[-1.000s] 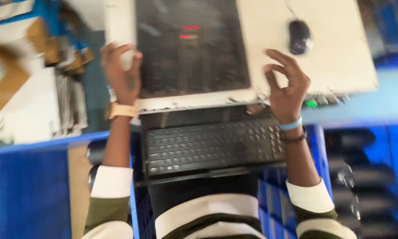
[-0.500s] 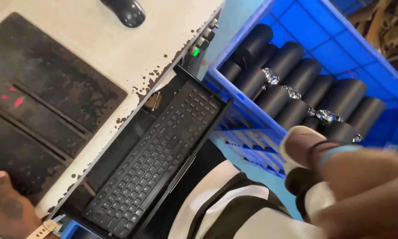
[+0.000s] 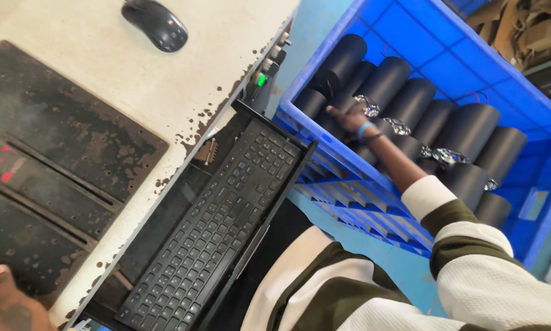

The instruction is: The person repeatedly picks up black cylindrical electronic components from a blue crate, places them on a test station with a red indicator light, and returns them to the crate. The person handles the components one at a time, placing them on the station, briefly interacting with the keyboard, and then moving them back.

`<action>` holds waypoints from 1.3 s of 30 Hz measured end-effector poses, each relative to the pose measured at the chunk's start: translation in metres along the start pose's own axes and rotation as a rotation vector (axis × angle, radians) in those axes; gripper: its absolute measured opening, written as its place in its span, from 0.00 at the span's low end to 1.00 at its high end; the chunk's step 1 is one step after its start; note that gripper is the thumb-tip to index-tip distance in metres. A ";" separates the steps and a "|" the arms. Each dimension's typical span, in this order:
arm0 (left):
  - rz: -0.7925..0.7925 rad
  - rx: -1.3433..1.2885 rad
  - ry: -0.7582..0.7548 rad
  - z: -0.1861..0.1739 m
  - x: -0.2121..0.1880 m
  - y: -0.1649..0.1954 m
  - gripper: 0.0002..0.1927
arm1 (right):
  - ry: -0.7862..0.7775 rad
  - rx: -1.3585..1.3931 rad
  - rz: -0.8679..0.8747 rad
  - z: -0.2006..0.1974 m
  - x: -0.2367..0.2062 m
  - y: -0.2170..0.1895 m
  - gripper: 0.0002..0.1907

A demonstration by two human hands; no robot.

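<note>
Meanwhile the right hand (image 3: 344,116) reached into the blue crate (image 3: 471,61), its fingers resting on the black cylinders (image 3: 410,104) packed there in rows; whether they were spread or closing on one could not be told. The left hand (image 3: 9,303) lay at the edge of the dark panel (image 3: 49,171), fingers mostly out of frame, beside the black keyboard (image 3: 214,227).

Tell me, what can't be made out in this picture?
- Right hand, head view: whether its grip has closed on a black cylinder; fingers lie hidden among them.
- Left hand: cut off by the bottom-left edge.
- Blue crate: far end beyond the right edge.
</note>
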State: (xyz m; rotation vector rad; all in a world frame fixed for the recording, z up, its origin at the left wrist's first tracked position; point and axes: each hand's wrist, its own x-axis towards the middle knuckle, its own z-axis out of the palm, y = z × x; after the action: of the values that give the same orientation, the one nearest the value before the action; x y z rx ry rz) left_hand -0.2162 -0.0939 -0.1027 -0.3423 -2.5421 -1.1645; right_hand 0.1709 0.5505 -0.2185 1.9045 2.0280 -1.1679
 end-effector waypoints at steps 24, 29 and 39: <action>0.434 -0.609 -0.101 -0.020 -0.046 0.180 0.11 | 0.924 0.187 -1.234 -0.062 -0.222 -0.142 0.58; 0.350 -0.702 -0.524 -0.009 -0.081 0.274 0.54 | 0.465 0.410 -1.860 -0.028 -0.325 -0.218 0.32; 0.122 -0.934 -0.141 0.014 -0.045 0.180 0.51 | -0.891 0.487 -1.577 0.127 -0.377 -0.303 0.56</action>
State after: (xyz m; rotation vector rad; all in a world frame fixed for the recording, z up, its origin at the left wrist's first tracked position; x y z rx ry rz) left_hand -0.1156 0.0281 -0.0048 -0.7883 -1.8608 -2.2649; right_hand -0.0760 0.2021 0.0420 -0.7295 2.4164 -2.1913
